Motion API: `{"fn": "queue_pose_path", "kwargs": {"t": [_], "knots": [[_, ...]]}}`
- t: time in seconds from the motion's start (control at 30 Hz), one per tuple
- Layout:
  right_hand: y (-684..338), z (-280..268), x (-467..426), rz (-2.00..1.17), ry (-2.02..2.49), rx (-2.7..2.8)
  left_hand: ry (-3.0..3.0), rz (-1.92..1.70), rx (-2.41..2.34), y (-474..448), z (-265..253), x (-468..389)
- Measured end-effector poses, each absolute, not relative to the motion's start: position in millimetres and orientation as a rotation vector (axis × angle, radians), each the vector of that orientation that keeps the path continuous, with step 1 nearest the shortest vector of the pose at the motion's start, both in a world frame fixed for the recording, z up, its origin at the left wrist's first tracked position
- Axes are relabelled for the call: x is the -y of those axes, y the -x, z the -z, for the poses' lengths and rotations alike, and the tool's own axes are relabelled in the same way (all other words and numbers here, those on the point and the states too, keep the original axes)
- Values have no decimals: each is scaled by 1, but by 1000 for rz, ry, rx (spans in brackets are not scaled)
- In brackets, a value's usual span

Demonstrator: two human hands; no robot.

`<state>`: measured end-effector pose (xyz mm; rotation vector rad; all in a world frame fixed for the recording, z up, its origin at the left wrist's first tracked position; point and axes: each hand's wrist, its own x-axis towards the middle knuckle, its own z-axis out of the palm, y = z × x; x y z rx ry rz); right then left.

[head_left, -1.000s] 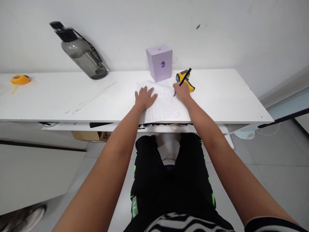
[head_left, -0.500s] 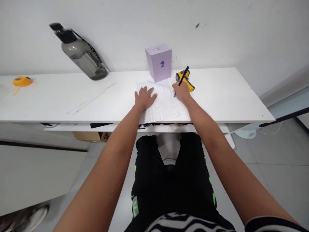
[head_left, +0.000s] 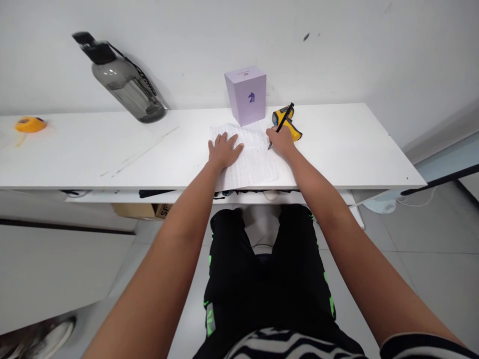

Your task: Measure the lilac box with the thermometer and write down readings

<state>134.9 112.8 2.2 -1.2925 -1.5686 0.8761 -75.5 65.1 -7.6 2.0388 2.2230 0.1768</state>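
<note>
Stretching across the middle of the view, a long white desk (head_left: 337,149) is standing against a pale wall (head_left: 374,50), with grey floor tiles (head_left: 411,259) showing below it at the right. Sitting at it, the person is wearing black shorts (head_left: 262,279) with green marks, and both bare arms are reaching forward over the desk's front edge. Leaning near the wall at the left, a dark grey water bottle (head_left: 125,85) with a black cap is looking tilted in this wide view. Lying in front of the person, a sheet of paper (head_left: 250,164) covered in rows of small writing is reaching to the desk's front edge. Standing just behind the sheet, a small lilac box (head_left: 247,94) is resting upright near the wall. Pressing flat on the sheet's left part, the left hand (head_left: 223,152) is lying open with fingers spread, gripping nothing. Closing its fingers around a black pen (head_left: 281,123), the right hand (head_left: 281,142) is resting at the sheet's right edge, with the pen tip touching the paper and the barrel slanting up toward the wall. Lying just behind that hand, a yellow tool (head_left: 290,127) is partly hidden by the pen. Sitting far off at the desk's left end, a small yellow tape measure (head_left: 29,123) is lying well apart from everything else.
</note>
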Motion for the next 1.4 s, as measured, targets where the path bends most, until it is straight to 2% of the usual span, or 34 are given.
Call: {"fn": "queue_pose_path", "kwargs": {"t": [1.4], "knots": [[-136, -1, -116, -914, 1275, 1615, -2023, -183, -2219, 76, 7, -66]]}}
